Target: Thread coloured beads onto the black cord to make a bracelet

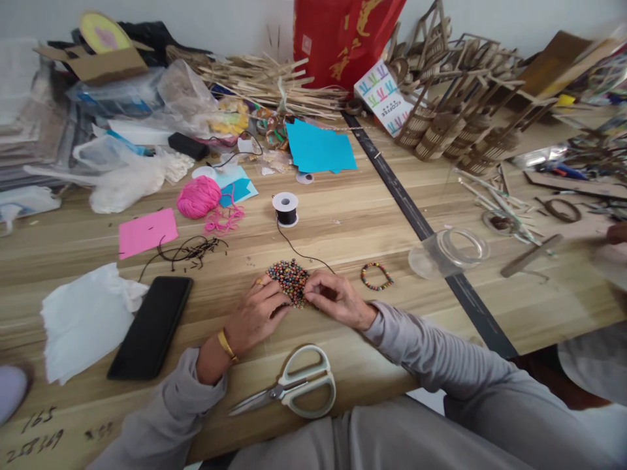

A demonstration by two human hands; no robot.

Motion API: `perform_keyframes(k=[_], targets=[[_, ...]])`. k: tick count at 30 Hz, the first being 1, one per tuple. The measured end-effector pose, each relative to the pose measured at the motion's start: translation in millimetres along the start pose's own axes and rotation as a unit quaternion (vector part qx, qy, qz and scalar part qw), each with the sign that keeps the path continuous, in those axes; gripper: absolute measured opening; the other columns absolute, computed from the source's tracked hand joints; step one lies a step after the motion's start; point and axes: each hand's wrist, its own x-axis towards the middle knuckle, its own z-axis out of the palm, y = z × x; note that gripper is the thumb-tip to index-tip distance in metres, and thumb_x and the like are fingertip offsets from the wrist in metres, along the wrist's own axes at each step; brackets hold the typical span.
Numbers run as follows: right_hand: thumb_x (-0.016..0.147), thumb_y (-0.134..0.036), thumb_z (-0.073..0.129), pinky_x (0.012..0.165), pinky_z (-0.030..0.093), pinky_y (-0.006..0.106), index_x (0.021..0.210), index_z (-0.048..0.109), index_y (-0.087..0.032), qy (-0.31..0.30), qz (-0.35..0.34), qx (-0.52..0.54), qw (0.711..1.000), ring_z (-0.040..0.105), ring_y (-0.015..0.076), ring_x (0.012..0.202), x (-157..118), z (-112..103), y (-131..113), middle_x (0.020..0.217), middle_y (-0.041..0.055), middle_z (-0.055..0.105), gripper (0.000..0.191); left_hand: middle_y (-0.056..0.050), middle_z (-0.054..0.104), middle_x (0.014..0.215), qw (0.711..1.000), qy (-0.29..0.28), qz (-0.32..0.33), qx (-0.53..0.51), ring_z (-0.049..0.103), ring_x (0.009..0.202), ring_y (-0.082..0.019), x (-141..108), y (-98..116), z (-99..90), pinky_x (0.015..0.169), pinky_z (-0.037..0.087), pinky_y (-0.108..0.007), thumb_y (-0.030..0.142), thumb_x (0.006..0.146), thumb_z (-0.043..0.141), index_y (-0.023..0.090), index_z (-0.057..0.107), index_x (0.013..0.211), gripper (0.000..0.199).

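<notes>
A pile of small multicoloured beads (pixel 292 279) lies on the wooden table between my two hands. My left hand (pixel 257 307) rests at the pile's left edge, its fingers extended and lying over the nearest beads. At the right edge, my right hand (pixel 336 297) is closed in a pinch. Black cord (pixel 301 253) runs from a white spool (pixel 285 209) to this hand, where the fingers hide its end. A finished-looking loop of beads, a bracelet (pixel 377 276), lies right of my right hand. White-handled scissors (pixel 294 385) lie closer to me.
Left are a black phone (pixel 150 326), white tissue (pixel 88 320), cut black cord pieces (pixel 191 251), pink paper (pixel 147 233) and pink yarn (pixel 198 196). Clear round plastic containers (pixel 448 253) stand right. Bamboo pieces and bags crowd the back. Another person's hand (pixel 617 233) shows at right.
</notes>
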Motion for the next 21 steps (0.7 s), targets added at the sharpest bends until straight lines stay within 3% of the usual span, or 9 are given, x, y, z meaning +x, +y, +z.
perform_keyframes(k=[6,12,16,21], targets=[[0.088,-0.033,0.059,0.053,0.036,0.021,0.083,0.058,-0.013,0.004,0.049,0.078,0.996,0.043,0.0082,0.058,-0.4,1.3,1.6,0.070,0.0001,0.051,0.020,-0.006,0.063,0.077,1.000,0.016,0.009,-0.002,0.052,0.083,-0.021,1.2,0.7,-0.1,0.081,0.043,-0.035,0.015,0.086,0.057,0.015,0.068,0.076,0.014],[0.087,-0.034,0.059,0.054,0.036,0.021,0.082,0.058,-0.013,0.005,0.048,0.073,0.996,0.045,0.0088,0.059,-0.4,1.0,0.9,0.071,0.0010,0.052,0.022,-0.005,0.067,0.075,0.995,0.072,-0.010,-0.072,0.056,0.075,-0.018,2.9,0.9,-1.5,0.076,0.045,-0.032,0.013,0.084,0.060,0.015,0.066,0.075,0.011],[0.088,-0.035,0.058,0.055,0.037,0.022,0.083,0.059,-0.013,0.000,0.040,0.048,0.998,0.046,0.0094,0.060,-0.2,0.5,0.3,0.072,0.0018,0.053,0.022,-0.004,0.068,0.072,0.976,0.111,-0.049,-0.181,0.060,0.070,-0.015,4.3,1.1,-3.2,0.073,0.047,-0.029,0.011,0.080,0.062,0.015,0.067,0.077,0.007],[0.090,-0.030,0.055,0.060,0.041,0.023,0.081,0.060,-0.013,-0.020,-0.003,-0.012,1.000,0.049,0.0109,0.064,0.3,-0.1,-1.4,0.074,0.0034,0.055,0.020,-0.005,0.069,0.072,0.937,0.117,-0.127,-0.304,0.062,0.070,-0.016,4.0,-2.9,-2.0,0.071,0.049,-0.028,0.016,0.077,0.066,0.015,0.068,0.074,0.003]])
